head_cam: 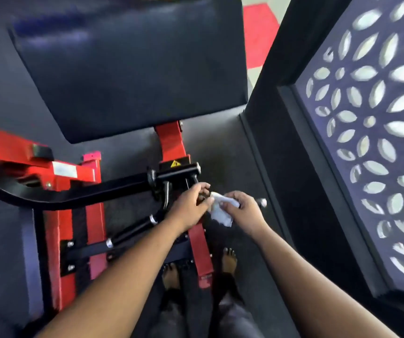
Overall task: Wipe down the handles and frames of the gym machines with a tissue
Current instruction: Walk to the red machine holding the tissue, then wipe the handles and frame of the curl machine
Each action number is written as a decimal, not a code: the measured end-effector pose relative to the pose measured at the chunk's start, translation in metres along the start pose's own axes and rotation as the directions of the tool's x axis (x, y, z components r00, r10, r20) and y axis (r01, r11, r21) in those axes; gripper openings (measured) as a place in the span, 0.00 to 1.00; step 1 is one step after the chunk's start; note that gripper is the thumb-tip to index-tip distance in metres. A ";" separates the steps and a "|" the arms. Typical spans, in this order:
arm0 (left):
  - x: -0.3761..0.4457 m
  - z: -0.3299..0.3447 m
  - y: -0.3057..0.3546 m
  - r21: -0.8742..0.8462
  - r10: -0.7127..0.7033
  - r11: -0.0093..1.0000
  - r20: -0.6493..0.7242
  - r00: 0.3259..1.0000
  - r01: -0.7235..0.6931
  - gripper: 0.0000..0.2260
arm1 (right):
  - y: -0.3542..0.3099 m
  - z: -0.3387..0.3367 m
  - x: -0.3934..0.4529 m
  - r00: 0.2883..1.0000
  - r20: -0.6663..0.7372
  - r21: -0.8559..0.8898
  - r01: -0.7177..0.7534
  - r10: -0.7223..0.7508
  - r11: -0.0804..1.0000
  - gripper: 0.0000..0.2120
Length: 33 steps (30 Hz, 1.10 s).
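A red and black gym machine stands below me, with a red frame (197, 242) running toward my feet and a black curved arm (74, 195) at the left. My right hand (243, 211) grips a crumpled white tissue (221, 212) over a handle bar whose chrome end (262, 202) sticks out to the right. My left hand (191, 203) has its fingers curled around the same bar beside the tissue, just below the black pivot bracket (179, 170). The bar between my hands is hidden.
A large black pad (127, 69) fills the upper middle. A dark wall with a patterned cut-out screen (371, 132) rises close on the right. My bare feet (229, 261) stand on the dark floor beside the red frame. More red frame tubes (57, 172) lie at the left.
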<state>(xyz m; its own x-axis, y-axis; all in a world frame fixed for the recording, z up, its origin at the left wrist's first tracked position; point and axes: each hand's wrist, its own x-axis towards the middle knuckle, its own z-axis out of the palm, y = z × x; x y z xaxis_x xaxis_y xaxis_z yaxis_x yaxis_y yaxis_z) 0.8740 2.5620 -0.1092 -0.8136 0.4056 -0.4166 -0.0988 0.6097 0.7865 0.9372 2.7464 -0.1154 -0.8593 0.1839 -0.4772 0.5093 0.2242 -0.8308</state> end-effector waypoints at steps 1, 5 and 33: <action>0.006 0.005 -0.020 0.193 0.037 0.981 -0.001 0.999 -0.036 0.20 | 0.015 0.004 0.007 0.996 -0.080 -0.043 0.022 -0.025 0.999 0.05; 0.012 0.011 -0.084 0.696 0.062 0.706 0.126 0.990 -0.133 0.30 | 0.054 0.014 0.028 0.960 -0.239 -0.306 0.068 -0.146 0.949 0.07; 0.058 -0.003 -0.182 0.897 0.324 0.295 0.230 0.918 -0.329 0.36 | 0.130 0.051 0.049 0.901 -0.087 -0.848 0.156 -0.425 0.506 0.37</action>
<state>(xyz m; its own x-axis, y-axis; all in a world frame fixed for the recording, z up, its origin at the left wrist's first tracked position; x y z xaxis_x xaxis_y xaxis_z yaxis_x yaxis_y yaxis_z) 0.8426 2.4723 -0.2751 -0.6468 0.7264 -0.2324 0.7526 0.6572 -0.0405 0.9591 2.7357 -0.2608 -0.9867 0.1540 -0.0522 0.1622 0.9541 -0.2517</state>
